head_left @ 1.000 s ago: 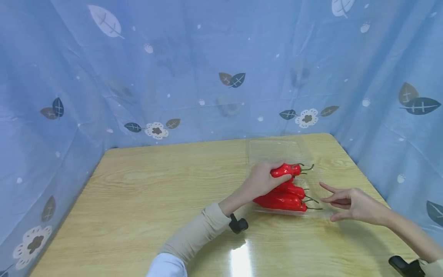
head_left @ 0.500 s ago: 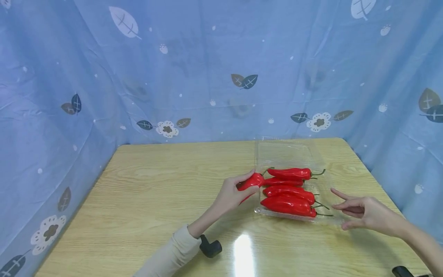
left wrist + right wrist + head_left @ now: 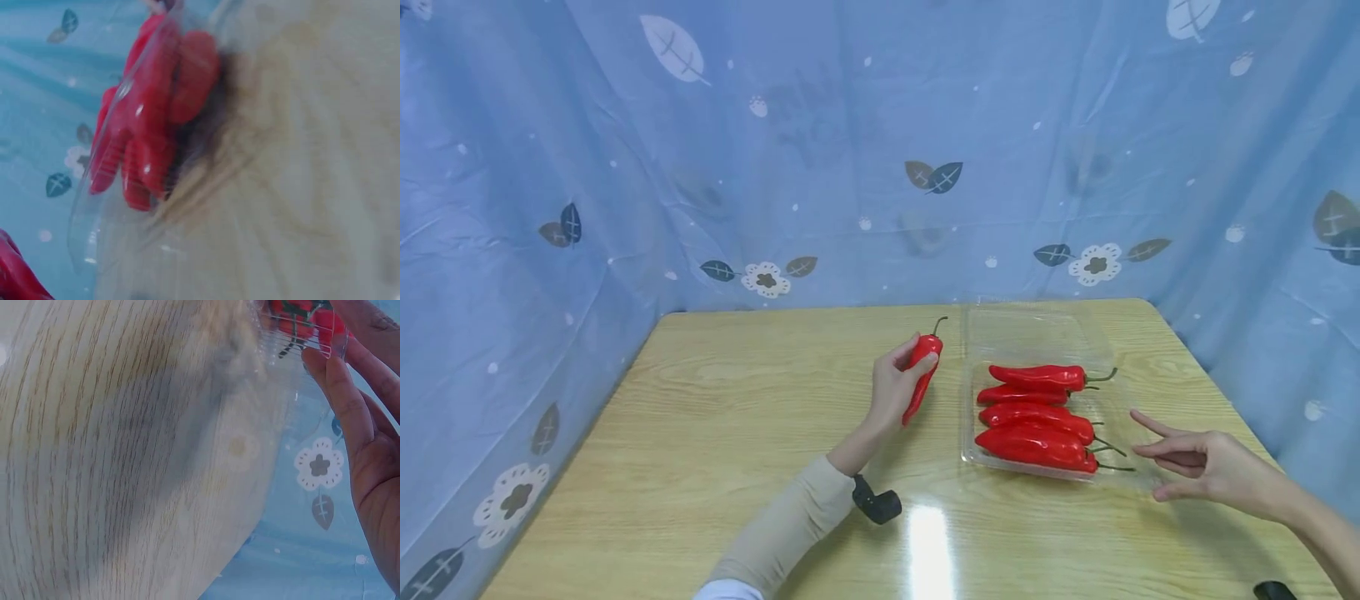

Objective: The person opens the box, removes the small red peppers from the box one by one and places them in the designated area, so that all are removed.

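Note:
My left hand (image 3: pixel 895 387) grips a red chili pepper (image 3: pixel 927 346) over the table, left of the container. The pepper stands nearly upright with its green stem up; part of it also shows as a red shape (image 3: pixel 19 275) at the corner of the left wrist view. Several more red chili peppers (image 3: pixel 1037 446) lie side by side in a clear plastic clamshell container (image 3: pixel 967 400), stems pointing right. Beside the container's right edge is my right hand (image 3: pixel 1217 467), its fingers spread and fairly straight, fingertips right at the clear wall in the right wrist view (image 3: pixel 350 406).
The container's clear lid (image 3: pixel 1037 329) lies folded back toward the far edge of the wooden table (image 3: pixel 737 433). A blue curtain (image 3: pixel 820 125) with leaf and flower prints hangs behind and at both sides. A light glare (image 3: pixel 929 550) shows at the front.
My left hand has lifted the pepper out of the container and moved left, and the pepper has turned stem up. My right hand keeps its place beside the container; the head view has shifted slightly.

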`<control>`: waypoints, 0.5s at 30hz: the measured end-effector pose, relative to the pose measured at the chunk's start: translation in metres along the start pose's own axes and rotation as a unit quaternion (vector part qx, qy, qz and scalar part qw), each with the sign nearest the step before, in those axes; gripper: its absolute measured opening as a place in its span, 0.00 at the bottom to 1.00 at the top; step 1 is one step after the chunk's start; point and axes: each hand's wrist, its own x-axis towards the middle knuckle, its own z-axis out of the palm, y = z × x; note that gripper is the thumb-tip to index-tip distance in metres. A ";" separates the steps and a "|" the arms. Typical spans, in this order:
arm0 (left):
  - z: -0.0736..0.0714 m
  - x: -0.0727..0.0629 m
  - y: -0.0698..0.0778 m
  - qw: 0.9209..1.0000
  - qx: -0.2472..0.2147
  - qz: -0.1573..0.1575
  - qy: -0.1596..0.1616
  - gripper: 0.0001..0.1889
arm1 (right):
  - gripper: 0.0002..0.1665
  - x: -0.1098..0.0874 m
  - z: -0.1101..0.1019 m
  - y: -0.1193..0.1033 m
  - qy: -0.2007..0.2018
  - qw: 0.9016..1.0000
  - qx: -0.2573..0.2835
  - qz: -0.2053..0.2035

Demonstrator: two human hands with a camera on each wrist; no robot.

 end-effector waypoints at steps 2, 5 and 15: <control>0.004 0.008 0.000 1.000 -0.016 -0.018 0.014 0.25 | 0.27 -0.001 0.000 0.001 0.000 1.000 0.004 -0.004; 0.011 0.021 -0.001 0.997 -0.041 -0.042 0.041 0.25 | 0.27 -0.002 0.001 0.002 0.000 1.000 0.006 -0.011; 0.029 0.059 -0.006 0.986 -0.114 -0.047 0.116 0.26 | 0.27 -0.005 0.002 0.000 0.011 1.000 0.002 -0.010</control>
